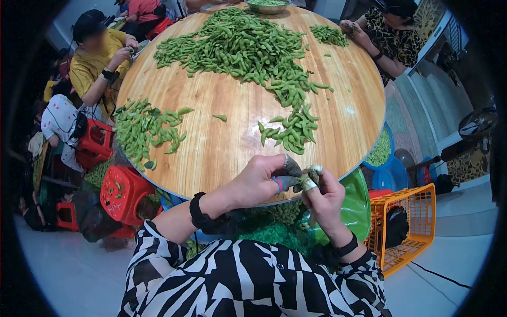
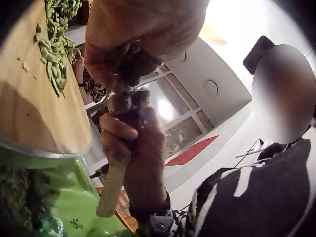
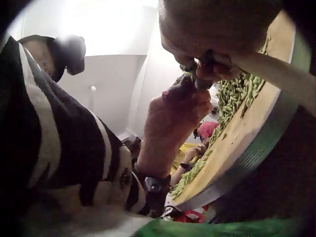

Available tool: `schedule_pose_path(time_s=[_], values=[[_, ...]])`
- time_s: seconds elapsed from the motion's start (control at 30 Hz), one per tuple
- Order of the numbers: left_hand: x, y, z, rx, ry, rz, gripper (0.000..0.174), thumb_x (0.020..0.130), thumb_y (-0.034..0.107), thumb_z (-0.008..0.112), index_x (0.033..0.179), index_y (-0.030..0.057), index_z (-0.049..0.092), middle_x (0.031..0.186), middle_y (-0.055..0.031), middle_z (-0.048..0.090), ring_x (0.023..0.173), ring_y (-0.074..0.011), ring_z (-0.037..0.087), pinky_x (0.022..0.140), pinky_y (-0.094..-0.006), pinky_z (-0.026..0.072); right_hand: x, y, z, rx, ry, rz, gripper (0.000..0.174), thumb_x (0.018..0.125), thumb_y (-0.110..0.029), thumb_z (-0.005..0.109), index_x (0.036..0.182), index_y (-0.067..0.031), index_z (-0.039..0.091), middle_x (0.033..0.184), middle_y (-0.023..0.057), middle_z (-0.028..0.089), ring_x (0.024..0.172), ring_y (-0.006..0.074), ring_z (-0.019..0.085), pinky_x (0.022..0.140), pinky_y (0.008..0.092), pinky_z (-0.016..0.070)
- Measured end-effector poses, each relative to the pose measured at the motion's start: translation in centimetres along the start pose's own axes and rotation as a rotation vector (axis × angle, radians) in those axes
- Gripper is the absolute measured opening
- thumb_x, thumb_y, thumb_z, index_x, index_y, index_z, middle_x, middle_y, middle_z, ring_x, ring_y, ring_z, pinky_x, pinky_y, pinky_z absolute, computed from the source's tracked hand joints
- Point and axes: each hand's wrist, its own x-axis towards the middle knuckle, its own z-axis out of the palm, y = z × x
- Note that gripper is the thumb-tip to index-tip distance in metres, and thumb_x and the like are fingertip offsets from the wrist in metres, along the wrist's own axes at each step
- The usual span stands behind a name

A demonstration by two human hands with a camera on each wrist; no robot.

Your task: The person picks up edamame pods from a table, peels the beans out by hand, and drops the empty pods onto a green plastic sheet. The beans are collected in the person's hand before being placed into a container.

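Note:
In the head view my left hand (image 1: pixel 259 182) and right hand (image 1: pixel 325 198) meet over the table's near edge, fingertips together. Dark, worn coverings wrap several fingertips; pale bands show on the right ones. A small green soybean pod (image 1: pixel 305 179) is pinched between the fingertips, mostly hidden by them. My right hand also grips a pale, straight, stick-like handle (image 2: pixel 112 190), which hangs below its curled fingers in the left wrist view; what its other end is, I cannot tell. Ahead on the wood lies a small group of soybean pods (image 1: pixel 293 129).
The round wooden table (image 1: pixel 232 142) bears a large pod heap (image 1: pixel 237 45) and a left pile (image 1: pixel 140 129). People sit at both far sides. An orange crate (image 1: pixel 406 216) lies right, near a green bag (image 1: pixel 354 203) and blue basins (image 1: pixel 391 171). Red stools (image 1: pixel 124 195) stand left.

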Motion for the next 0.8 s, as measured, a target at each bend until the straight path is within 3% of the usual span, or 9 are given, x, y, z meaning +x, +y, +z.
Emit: schedule_pose_path(time_s=[0.07,0.17,0.3,0.37,0.43,0.5,0.73,0.8], values=[[-0.2,-0.1,0.1,-0.017,-0.003,-0.010,0.023,0.086,0.000,0.063,0.108,-0.0015,0.058,0.098,-0.0047,0.063,0.093,-0.0120,0.060,0.085,-0.0275,0.0486,0.2,0.6,-0.3,-0.248,-0.017,-0.188,0.018,0.081,-0.001,0.059,0.099,0.0018,0.057,0.076,0.0028,0.059,0.058,0.0078,0.051,0.054,0.0237,0.0440],[-0.6,0.0,0.5,-0.034,0.022,-0.028,0.026,0.084,0.000,0.064,0.109,-0.0015,0.055,0.100,-0.0055,0.062,0.095,-0.0126,0.059,0.087,-0.0284,0.0479,0.6,0.5,-1.1,-0.488,-0.020,-0.217,0.020,0.076,0.001,0.059,0.095,0.0019,0.057,0.075,0.0071,0.058,0.059,0.0103,0.052,0.057,0.0254,0.0457],[-1.1,-0.6,0.6,-0.116,0.147,-0.065,0.030,0.083,0.000,0.066,0.109,-0.0006,0.051,0.099,-0.0053,0.059,0.094,-0.0122,0.058,0.085,-0.0282,0.0481,0.1,0.5,-0.9,-0.404,0.026,-0.321,0.019,0.076,0.001,0.061,0.094,0.0012,0.058,0.073,0.0097,0.057,0.060,0.0126,0.053,0.056,0.0258,0.0443],[-1.4,-0.3,0.9,-0.084,0.151,-0.075,0.029,0.083,0.000,0.065,0.108,-0.0002,0.050,0.099,-0.0051,0.058,0.093,-0.0117,0.058,0.084,-0.0279,0.0482,-0.3,-0.4,-0.5,-0.553,-0.125,-0.397,0.017,0.077,0.001,0.062,0.094,0.0011,0.058,0.070,0.0101,0.056,0.060,0.0153,0.052,0.055,0.0274,0.0430],[-1.5,-0.3,1.3,-0.051,0.149,-0.075,0.028,0.084,-0.001,0.064,0.108,0.0001,0.050,0.098,-0.0049,0.058,0.092,-0.0111,0.058,0.083,-0.0275,0.0483,-0.4,-0.4,-0.4,-0.547,-0.137,-0.332,0.015,0.078,-0.001,0.064,0.092,0.0011,0.059,0.069,0.0098,0.054,0.058,0.0172,0.051,0.055,0.0289,0.0417],[-1.8,-0.4,1.6,-0.141,0.144,-0.019,0.026,0.085,-0.001,0.062,0.108,0.0006,0.050,0.096,-0.0048,0.058,0.089,-0.0106,0.058,0.079,-0.0264,0.0488,-0.5,0.0,-0.5,-0.350,-0.184,-0.176,0.013,0.078,-0.001,0.063,0.090,0.0012,0.059,0.067,0.0086,0.051,0.057,0.0159,0.049,0.054,0.0293,0.0407],[-2.0,-0.7,1.9,-0.167,0.060,-0.075,0.022,0.084,-0.002,0.059,0.105,0.0011,0.051,0.083,-0.0039,0.060,0.076,-0.0117,0.060,0.066,-0.0271,0.0485,-0.6,0.8,-1.8,-0.300,-0.258,-0.043,0.014,0.077,-0.007,0.063,0.085,0.0006,0.055,0.065,0.0079,0.045,0.057,0.0127,0.045,0.054,0.0292,0.0394],[-2.4,-1.0,1.9,0.144,0.000,0.041,0.020,0.083,-0.001,0.059,0.101,-0.0002,0.052,0.084,-0.0080,0.060,0.073,-0.0125,0.059,0.065,-0.0285,0.0479,-0.7,1.0,-1.8,-0.430,-0.314,-0.095,0.017,0.073,-0.009,0.062,0.083,0.0011,0.052,0.064,0.0103,0.044,0.056,0.0158,0.044,0.053,0.0311,0.0390]])
